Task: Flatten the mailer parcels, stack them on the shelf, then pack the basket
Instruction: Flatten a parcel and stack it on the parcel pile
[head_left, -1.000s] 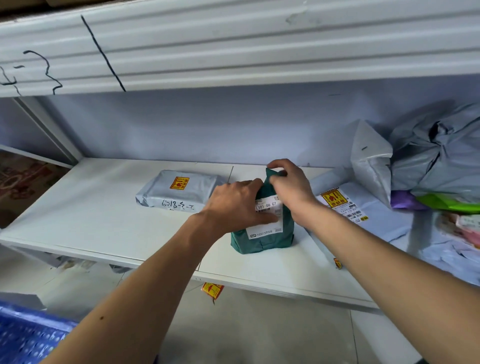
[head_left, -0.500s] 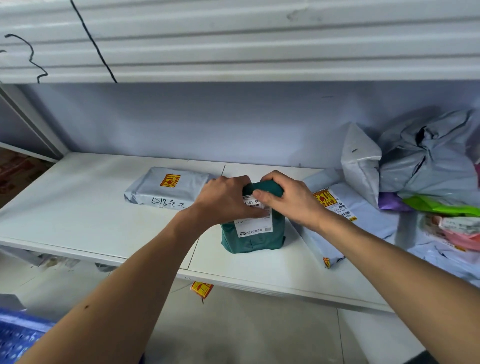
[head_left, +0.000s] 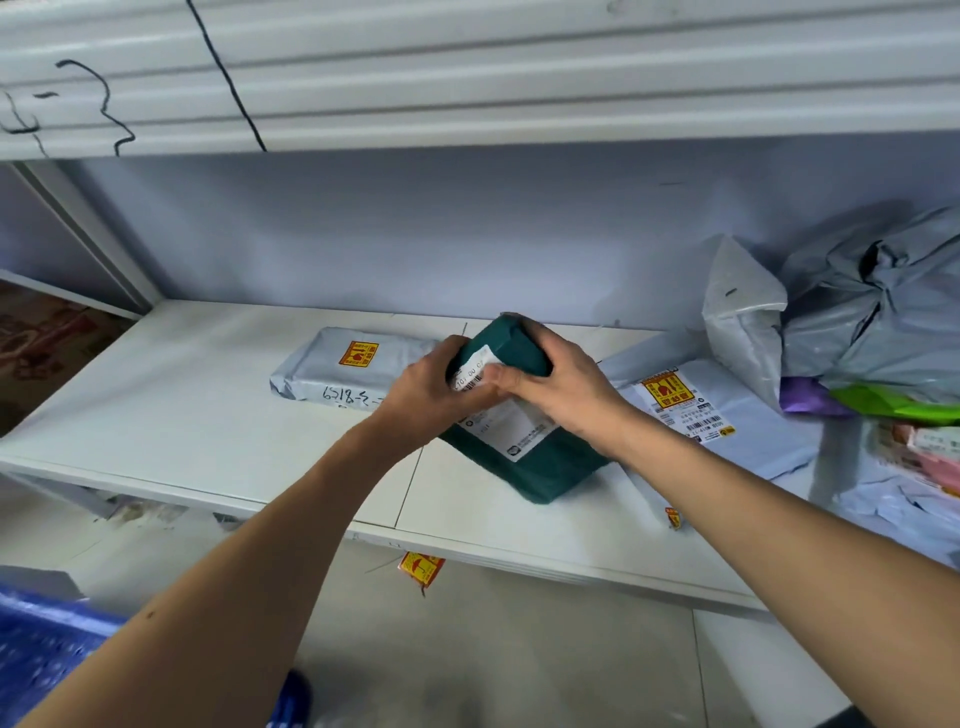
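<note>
1. Hands meet on the green mailer parcel (head_left: 540, 462), which rests on the white shelf (head_left: 171, 415) near its front edge, tilted back.
2. Left hand (head_left: 436, 389) clenches the parcel's upper left side, its grip closed over the white label (head_left: 506, 423).
3. Right hand (head_left: 558, 387) grasps the folded top from the right, thumb pressing on the label's upper edge.
4. Grey mailer parcel (head_left: 348, 369) with a yellow sticker lies flat on the shelf just left of the hands, partly hidden behind the left one.
5. Flat grey mailer (head_left: 727, 415) with a printed label lies to the right, its edge under the right wrist.
6. Crumpled bags (head_left: 857, 322) pile at the far right.
7. Blue basket (head_left: 47, 654) sits at the lower left, below the shelf.
</note>
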